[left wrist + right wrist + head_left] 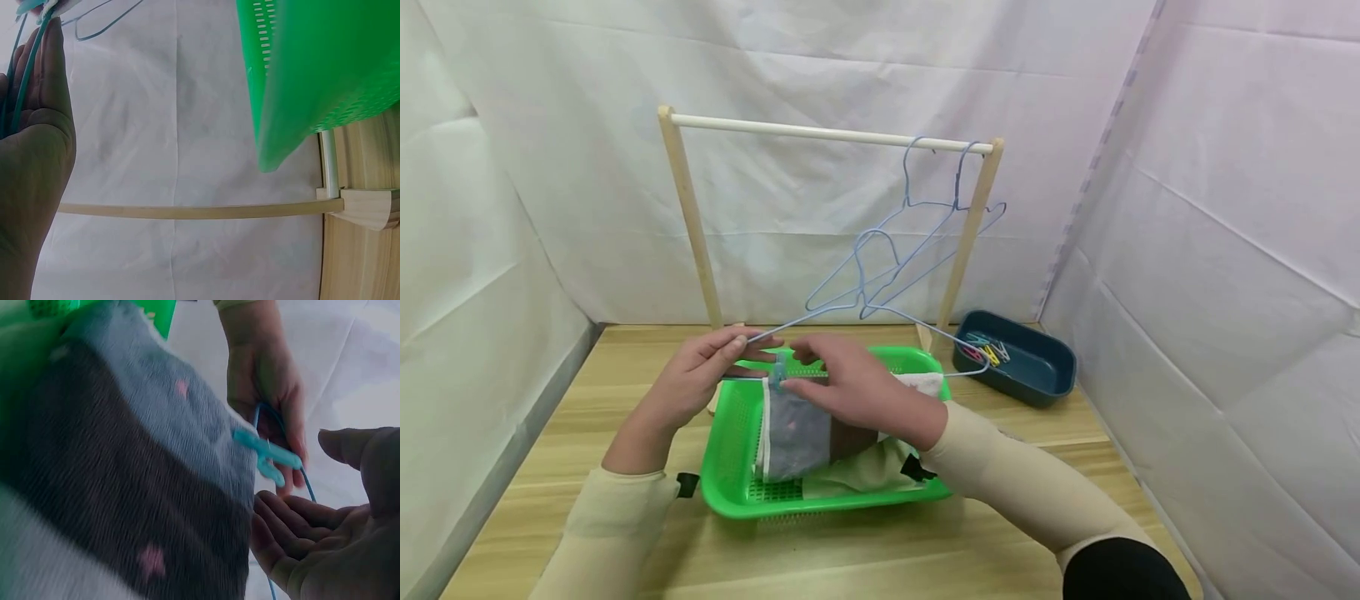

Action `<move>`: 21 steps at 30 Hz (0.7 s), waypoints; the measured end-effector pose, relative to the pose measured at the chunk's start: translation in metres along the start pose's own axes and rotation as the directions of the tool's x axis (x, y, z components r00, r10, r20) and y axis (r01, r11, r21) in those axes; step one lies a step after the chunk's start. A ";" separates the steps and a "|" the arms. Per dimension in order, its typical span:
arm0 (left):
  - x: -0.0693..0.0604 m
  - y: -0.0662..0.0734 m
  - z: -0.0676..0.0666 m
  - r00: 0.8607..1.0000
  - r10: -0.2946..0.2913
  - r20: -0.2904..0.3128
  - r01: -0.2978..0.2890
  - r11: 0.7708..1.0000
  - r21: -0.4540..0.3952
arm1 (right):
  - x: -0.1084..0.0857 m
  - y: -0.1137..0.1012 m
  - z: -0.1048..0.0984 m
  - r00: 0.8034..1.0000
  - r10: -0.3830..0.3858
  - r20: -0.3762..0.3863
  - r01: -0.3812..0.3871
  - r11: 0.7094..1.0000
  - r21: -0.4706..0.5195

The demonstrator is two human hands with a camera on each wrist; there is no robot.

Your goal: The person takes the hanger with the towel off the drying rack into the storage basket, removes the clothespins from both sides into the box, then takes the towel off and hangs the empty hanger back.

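My left hand point(692, 375) pinches the left end of a blue wire hanger point(917, 320) between thumb and fingers. A striped grey and dark towel point(797, 429) with pink stars hangs over the hanger's lower bar. Near the left end, a teal clothespin point(265, 449) is clipped on the towel's edge. Beside that clothespin my right hand point(857, 383) is held with thumb and fingers spread apart; in the right wrist view its palm point(337, 556) shows nothing held. Below both hands stands a green basket point(721, 487) with light cloth point(865, 471) in it.
Behind the basket rises a wooden rack with a white rod point(805, 131). Two blue hangers point(906, 179) hang at its right end. On the right, a dark blue tub point(1037, 392) contains several coloured clothespins point(991, 354). White cloth walls point(1240, 250) enclose the wooden table point(587, 400).
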State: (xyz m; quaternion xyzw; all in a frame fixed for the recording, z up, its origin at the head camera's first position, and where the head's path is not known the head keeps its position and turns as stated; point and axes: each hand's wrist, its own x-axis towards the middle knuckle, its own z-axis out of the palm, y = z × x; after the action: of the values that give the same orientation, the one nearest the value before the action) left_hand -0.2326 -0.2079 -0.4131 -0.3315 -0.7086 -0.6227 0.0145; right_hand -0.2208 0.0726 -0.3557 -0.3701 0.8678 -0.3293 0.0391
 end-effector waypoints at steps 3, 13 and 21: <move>-0.002 -0.001 -0.001 1.000 -0.008 -0.016 0.008 1.000 0.011 | 0.009 -0.005 0.006 1.000 0.013 -0.010 -0.013 0.999 0.045; -0.001 0.001 0.001 0.999 0.001 -0.037 -0.001 1.000 0.000 | 0.019 -0.005 0.020 0.997 0.038 -0.073 -0.024 0.984 0.179; 0.000 -0.001 0.000 1.000 0.004 -0.031 -0.004 1.000 0.012 | 0.021 -0.002 0.027 0.994 -0.055 -0.090 0.067 0.990 0.128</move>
State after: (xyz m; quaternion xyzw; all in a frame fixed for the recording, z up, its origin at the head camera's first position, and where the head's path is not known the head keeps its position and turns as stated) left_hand -0.2334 -0.2075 -0.4140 -0.3232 -0.7115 -0.6233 0.0285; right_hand -0.2261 0.0433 -0.3719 -0.3786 0.8334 -0.4023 0.0157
